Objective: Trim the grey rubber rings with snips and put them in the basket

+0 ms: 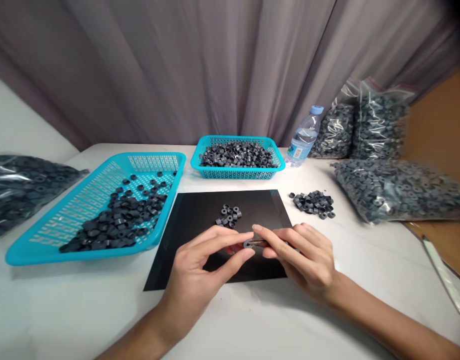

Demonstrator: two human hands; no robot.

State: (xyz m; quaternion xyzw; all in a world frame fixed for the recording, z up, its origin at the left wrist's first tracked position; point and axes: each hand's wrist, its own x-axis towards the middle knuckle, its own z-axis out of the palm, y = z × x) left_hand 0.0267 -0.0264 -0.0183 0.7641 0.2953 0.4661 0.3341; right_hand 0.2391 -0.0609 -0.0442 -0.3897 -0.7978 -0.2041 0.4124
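Centrally, the left hand (199, 270) pinches a small grey ring (248, 244) while the right hand (308, 255) grips a slim tool (260, 242) against it.

- A grey curtain (158, 75) with a faint purple cast spans the back, hanging in deep vertical folds.
- A plain, pale wall (23, 120) shows at the far left, beside the curtain.
- A white table (248, 330) with faint grey, marble-like veining fills the foreground, its far edge close to the curtain.
- An orange-brown panel (436, 130) stands at the right; its material is unclear.
- Soft light leaves a mild sheen on the tabletop; the upper right corner is dark.
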